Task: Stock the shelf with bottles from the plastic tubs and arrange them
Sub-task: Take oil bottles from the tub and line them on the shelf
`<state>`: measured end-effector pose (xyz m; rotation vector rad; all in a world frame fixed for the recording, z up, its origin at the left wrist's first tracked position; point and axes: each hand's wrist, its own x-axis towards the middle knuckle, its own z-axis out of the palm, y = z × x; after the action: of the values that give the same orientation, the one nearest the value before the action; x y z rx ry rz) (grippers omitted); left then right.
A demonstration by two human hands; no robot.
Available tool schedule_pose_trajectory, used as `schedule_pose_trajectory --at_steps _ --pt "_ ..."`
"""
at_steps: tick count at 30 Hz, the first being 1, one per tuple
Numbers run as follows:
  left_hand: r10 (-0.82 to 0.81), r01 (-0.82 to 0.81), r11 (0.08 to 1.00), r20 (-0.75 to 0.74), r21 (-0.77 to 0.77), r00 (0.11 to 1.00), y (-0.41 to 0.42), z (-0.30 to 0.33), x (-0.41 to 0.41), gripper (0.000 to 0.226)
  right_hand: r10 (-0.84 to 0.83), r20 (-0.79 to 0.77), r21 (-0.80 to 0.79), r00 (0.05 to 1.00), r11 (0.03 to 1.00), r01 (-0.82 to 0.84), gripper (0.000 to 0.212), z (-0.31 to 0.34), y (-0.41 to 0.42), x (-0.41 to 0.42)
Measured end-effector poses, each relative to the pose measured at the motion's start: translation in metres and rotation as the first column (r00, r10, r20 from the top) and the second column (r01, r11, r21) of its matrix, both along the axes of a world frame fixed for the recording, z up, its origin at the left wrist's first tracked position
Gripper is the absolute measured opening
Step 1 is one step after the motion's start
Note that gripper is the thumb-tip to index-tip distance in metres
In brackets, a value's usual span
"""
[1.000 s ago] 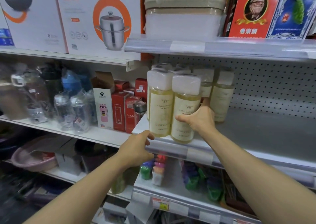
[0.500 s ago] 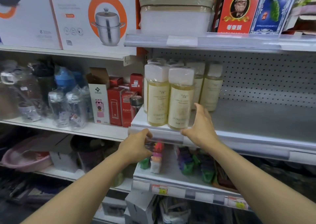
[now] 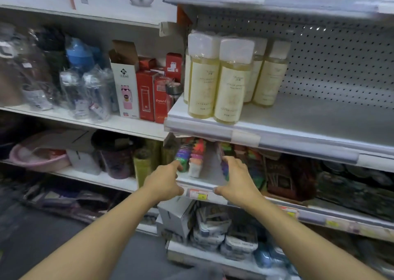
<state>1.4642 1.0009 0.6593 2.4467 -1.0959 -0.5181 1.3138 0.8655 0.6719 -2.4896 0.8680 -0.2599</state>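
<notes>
While both hands hang in front of the lower shelf (image 3: 213,187), the bottles stand untouched on the grey shelf (image 3: 309,117) above them. At least 5 pale yellow bottles with white caps show there: 2 in front, the left front bottle (image 3: 202,74) touching the right front bottle (image 3: 233,81), and behind them 2 more at the right, one bottle (image 3: 269,72) fully seen and another (image 3: 255,66) half hidden, plus 1 sliver at the far left; any further ones behind are hidden. All stand upright at the shelf's left end, near its front edge. The left hand (image 3: 165,181) holds nothing, its fingers loosely curled toward a stack of small colourful items (image 3: 193,158). The right hand (image 3: 239,180) is also without a load, fingers relaxed and spread, its thumb near the yellow price tag (image 3: 198,194) on the lower shelf's edge. To the left, 3 red boxes (image 3: 147,94) and 1 white box (image 3: 125,81) with an open flap stand beside wrapped drinking bottles (image 3: 85,92), too blurred to count. A pink tub (image 3: 38,158) sits 1 shelf below.
</notes>
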Motion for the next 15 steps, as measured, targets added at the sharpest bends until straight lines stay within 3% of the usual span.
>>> schedule_pose_trajectory --at_steps 15 --pt "0.312 -0.24 0.932 -0.26 0.273 0.914 0.041 -0.159 -0.087 0.057 0.273 -0.291 0.248 0.917 0.947 -0.203 0.085 -0.164 -0.012 -0.03"
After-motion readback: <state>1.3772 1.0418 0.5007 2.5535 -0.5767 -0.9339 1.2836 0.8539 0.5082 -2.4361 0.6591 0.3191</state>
